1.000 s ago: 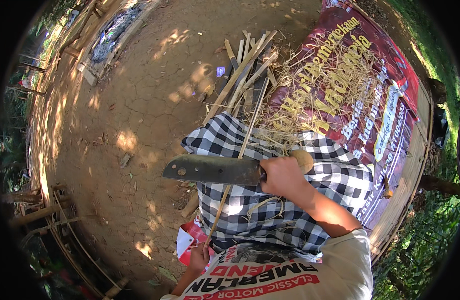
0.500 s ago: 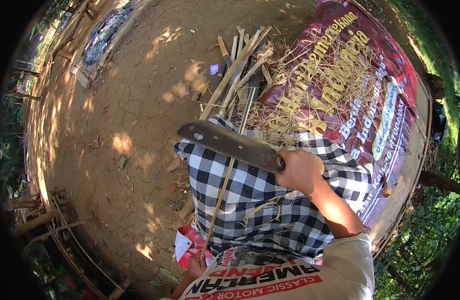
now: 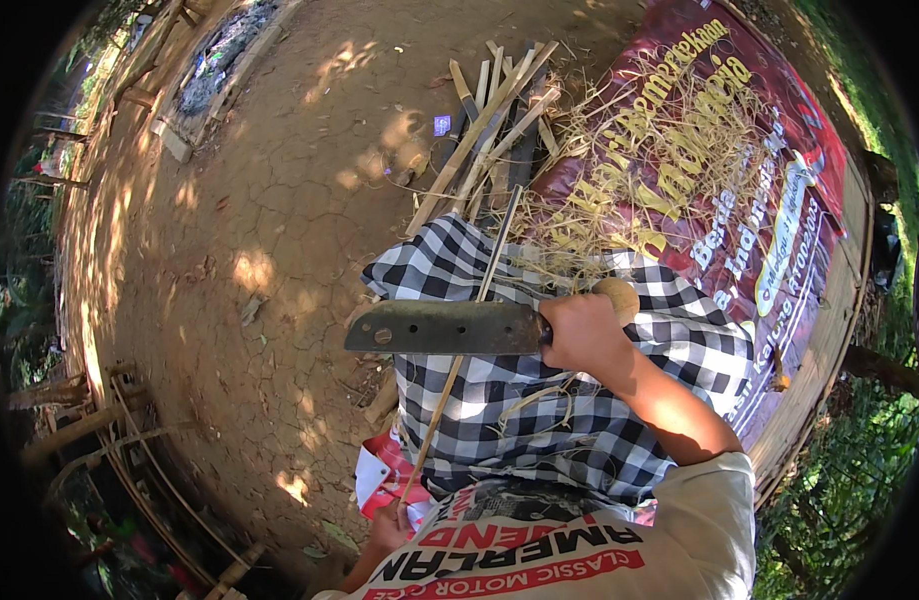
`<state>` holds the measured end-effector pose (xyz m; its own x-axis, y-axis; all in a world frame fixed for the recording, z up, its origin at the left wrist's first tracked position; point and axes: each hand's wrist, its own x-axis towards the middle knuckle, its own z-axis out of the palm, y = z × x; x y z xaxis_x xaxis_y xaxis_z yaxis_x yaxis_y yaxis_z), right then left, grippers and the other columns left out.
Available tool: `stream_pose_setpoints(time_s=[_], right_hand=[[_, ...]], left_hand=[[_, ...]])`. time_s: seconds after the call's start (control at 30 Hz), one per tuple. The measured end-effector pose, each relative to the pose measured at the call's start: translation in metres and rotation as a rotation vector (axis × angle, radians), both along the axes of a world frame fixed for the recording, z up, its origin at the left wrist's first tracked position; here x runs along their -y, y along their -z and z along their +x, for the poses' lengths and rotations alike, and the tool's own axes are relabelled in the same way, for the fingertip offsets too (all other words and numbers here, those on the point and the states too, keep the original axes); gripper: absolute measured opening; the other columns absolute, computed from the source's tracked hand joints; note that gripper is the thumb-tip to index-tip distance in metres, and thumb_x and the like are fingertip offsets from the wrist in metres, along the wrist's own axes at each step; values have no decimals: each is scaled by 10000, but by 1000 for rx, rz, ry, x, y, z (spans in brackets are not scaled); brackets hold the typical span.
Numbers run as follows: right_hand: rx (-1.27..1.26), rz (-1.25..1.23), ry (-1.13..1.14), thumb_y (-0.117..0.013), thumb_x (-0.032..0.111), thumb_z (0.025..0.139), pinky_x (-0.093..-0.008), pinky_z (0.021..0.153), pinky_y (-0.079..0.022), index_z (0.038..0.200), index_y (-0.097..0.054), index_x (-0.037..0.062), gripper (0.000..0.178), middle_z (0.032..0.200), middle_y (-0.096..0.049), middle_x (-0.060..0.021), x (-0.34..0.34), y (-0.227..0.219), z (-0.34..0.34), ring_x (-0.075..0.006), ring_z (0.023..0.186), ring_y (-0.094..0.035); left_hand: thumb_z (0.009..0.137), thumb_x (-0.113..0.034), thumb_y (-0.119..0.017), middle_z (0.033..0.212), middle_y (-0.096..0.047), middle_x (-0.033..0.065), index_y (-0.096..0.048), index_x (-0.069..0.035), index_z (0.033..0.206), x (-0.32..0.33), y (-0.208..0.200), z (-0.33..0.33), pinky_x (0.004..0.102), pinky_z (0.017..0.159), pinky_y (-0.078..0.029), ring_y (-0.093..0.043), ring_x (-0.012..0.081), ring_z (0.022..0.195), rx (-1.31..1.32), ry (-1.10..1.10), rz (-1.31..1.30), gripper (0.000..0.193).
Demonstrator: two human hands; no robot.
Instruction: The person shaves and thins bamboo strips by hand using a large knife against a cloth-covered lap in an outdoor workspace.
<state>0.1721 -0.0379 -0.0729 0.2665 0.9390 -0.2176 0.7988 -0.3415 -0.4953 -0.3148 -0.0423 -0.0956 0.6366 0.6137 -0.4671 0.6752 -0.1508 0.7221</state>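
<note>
My right hand (image 3: pixel 586 335) is closed round the handle of a cleaver-like machete (image 3: pixel 444 328), whose wide dark blade with several holes points left. The blade lies across a thin bamboo strip (image 3: pixel 441 400) and hides a stretch of it. Low in the view, my left hand (image 3: pixel 387 524) grips the near end of that strip, which slants up and away over my lap. A black-and-white checked cloth (image 3: pixel 539 400) covers my legs beneath both. The round wooden butt of the handle (image 3: pixel 619 298) shows behind my right fist.
Split bamboo pieces (image 3: pixel 479 130) lie heaped on the cracked dirt ground (image 3: pixel 279 200) beyond my lap. Curly shavings (image 3: pixel 639 170) are scattered over a maroon printed banner (image 3: pixel 699 240) at the right. A bamboo-slat edge (image 3: pixel 824 320) borders the banner, and a wooden fence (image 3: pixel 69 410) stands left.
The machete's blade has swung from slanting up-left to nearly level, its tip coming nearer to me. My left hand keeps its grip on the strip. The whole view has shifted slightly.
</note>
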Motion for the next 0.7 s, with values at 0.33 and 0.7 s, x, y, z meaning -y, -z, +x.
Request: stream_pose_setpoints(time_s=[0.33, 0.7], right_hand=[[230, -45, 401, -670, 184, 660, -456, 706, -525, 792, -674, 54, 185, 742, -666, -192, 1, 9, 67, -360, 745, -666], [219, -25, 745, -646, 178, 694, -491, 749, -509, 885, -659, 43, 235, 771, -657, -229, 69, -20, 93, -420, 784, -639]], left_hand=[[992, -190, -436, 550, -477, 193, -519, 3, 783, 8, 28, -6, 432, 425, -362, -525, 368, 455, -32, -6, 152, 296], [980, -177, -455, 558, -477, 228, -521, 18, 755, 10, 20, -27, 452, 459, -359, -508, 420, 493, -106, -47, 53, 305]])
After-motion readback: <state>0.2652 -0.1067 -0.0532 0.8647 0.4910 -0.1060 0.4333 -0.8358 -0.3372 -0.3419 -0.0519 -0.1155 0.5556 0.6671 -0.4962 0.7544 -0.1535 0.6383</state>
